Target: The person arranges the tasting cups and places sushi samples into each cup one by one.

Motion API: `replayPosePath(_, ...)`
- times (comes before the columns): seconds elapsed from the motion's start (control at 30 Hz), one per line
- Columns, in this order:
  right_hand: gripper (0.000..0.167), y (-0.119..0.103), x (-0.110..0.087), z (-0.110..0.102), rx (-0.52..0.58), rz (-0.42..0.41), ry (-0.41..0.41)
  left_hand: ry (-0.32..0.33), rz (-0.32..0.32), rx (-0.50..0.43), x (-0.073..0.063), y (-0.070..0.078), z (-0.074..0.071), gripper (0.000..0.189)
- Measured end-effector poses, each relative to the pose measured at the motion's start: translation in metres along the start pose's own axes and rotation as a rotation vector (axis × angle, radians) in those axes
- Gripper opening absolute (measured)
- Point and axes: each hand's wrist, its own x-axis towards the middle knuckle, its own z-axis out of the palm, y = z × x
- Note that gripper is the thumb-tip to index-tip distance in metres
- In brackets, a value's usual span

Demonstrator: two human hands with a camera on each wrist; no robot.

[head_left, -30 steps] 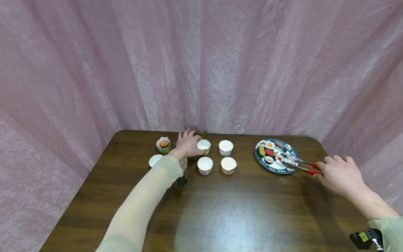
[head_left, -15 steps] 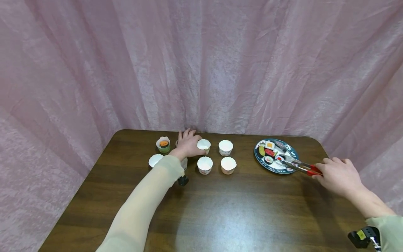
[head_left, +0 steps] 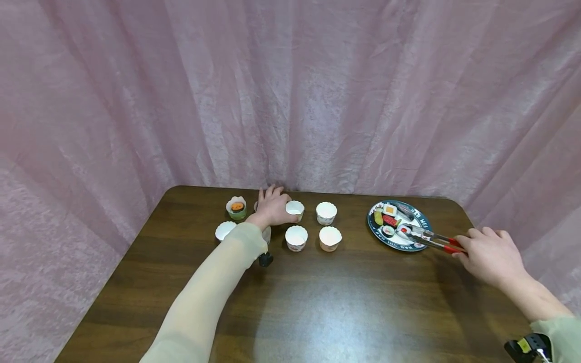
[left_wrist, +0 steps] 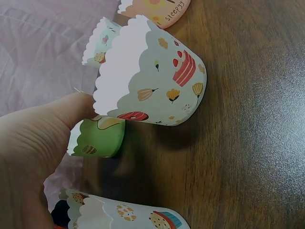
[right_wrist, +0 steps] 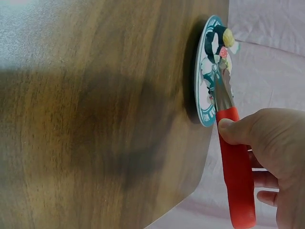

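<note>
My left hand (head_left: 274,209) is at the back of the table, index finger and thumb about a green paper baking cup (head_left: 295,208). In the left wrist view its thumb lies by the green cup (left_wrist: 101,140), behind a cup printed with flowers and cake (left_wrist: 167,81). My right hand (head_left: 490,254) grips red-handled metal tongs (right_wrist: 237,167). Their tips reach over a round blue-rimmed plate (head_left: 380,241), at a small white piece with a red dot (head_left: 403,230). Other sushi-like pieces lie there: a white-and-yellow one (head_left: 389,209), a red one (head_left: 389,220) and a roll (head_left: 388,231).
More baking cups stand about the left hand, one (head_left: 326,214) at the back, others (head_left: 330,238) nearer. An orange-topped piece (head_left: 237,206) sits in the far left cup (head_left: 236,215). Some cups are partly hidden by the left arm. A pink curtain (head_left: 290,101) hangs behind the table (head_left: 354,307).
The tong arms have come slightly closer together and then apart over the plate. The left hand stays at the same cup; the whole view shifts only slightly.
</note>
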Motion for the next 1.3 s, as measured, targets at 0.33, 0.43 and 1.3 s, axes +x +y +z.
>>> replayPosePath(0.33, 0.038, 0.004, -0.007, -0.014, 0.003, 0.038, 0.097, 0.009, -0.005, -0.003, -0.003, 0.003, 0.0, 0.064)
replayPosePath(0.43, 0.037, 0.005, -0.006, -0.019, 0.002, 0.044, 0.125, 0.003, -0.018, 0.006, 0.0, 0.002, 0.001, 0.065)
replayPosePath(1.3, 0.04, -0.042, 0.054, -0.039, 0.0, -0.096, 0.272, 0.016, -0.03, 0.041, -0.001, 0.006, 0.003, 0.06)
